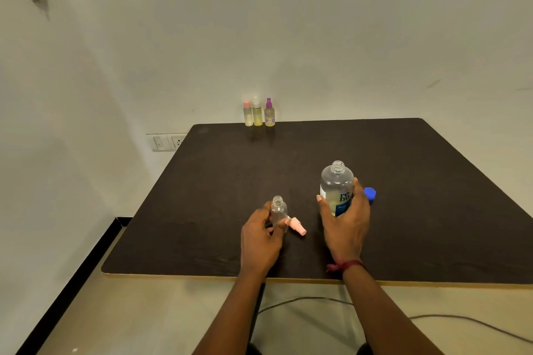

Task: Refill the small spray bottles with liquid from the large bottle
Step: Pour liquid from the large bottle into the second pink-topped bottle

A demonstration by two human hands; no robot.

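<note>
My left hand (259, 235) grips a small clear spray bottle (278, 210) that stands upright and uncapped on the dark table (219, 199). Its pink spray top (297, 226) lies on the table just to the right of it. My right hand (346, 222) wraps around the large clear bottle (336, 186) with a blue label, upright, its neck uncovered, with yellowish liquid in the lower part. The blue cap (370, 193) rests on the table behind my right hand.
Three small capped spray bottles stand in a row at the table's far edge by the wall: pink-topped (247, 115), white-topped (257, 115), purple-topped (269, 114). Wall sockets (168, 142) sit left of the table. A cable (432, 318) runs across the floor below.
</note>
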